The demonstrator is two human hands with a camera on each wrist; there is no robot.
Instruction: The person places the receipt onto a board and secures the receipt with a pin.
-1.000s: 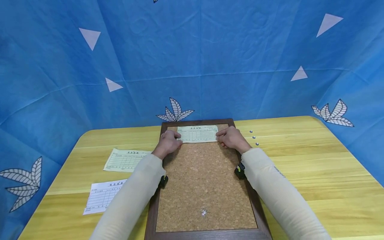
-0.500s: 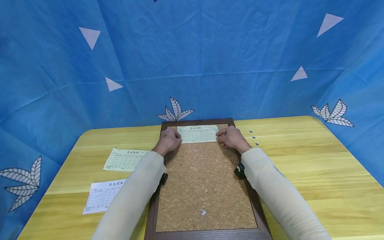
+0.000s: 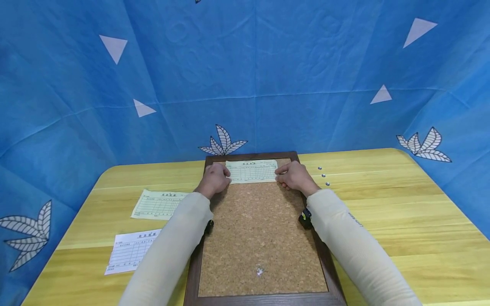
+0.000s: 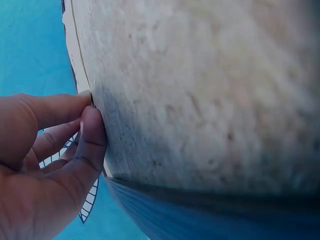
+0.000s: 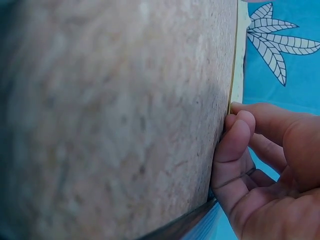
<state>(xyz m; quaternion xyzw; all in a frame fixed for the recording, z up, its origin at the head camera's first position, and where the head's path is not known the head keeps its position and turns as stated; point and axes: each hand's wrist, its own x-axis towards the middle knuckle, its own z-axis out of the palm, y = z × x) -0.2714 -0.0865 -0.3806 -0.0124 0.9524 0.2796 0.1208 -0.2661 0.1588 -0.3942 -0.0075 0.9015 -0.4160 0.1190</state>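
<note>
A pale green printed form slip (image 3: 250, 171) lies across the top of a cork board (image 3: 256, 229) in a dark brown frame. At the slip's left edge my left hand (image 3: 215, 178) pinches it between thumb and finger. My right hand (image 3: 295, 175) pinches the right edge near its lower corner. In the left wrist view, the left thumb and fingertip meet at the paper's edge (image 4: 80, 60), close to the cork. The right wrist view has the right fingers bent, their tips at the slip's edge (image 5: 238, 65) low over the board.
Left of the board, another green form (image 3: 157, 205) and a white form (image 3: 132, 251) lie on the wooden table (image 3: 402, 238); the left sleeve partly covers them. Several small metallic pins (image 3: 323, 175) lie to the right. A shiny silvery spot (image 3: 260, 271) marks the lower cork. Blue cloth (image 3: 252, 76) hangs behind.
The left fingers have shifted slightly at the slip's left edge. The right hand and the slip look almost unmoved.
</note>
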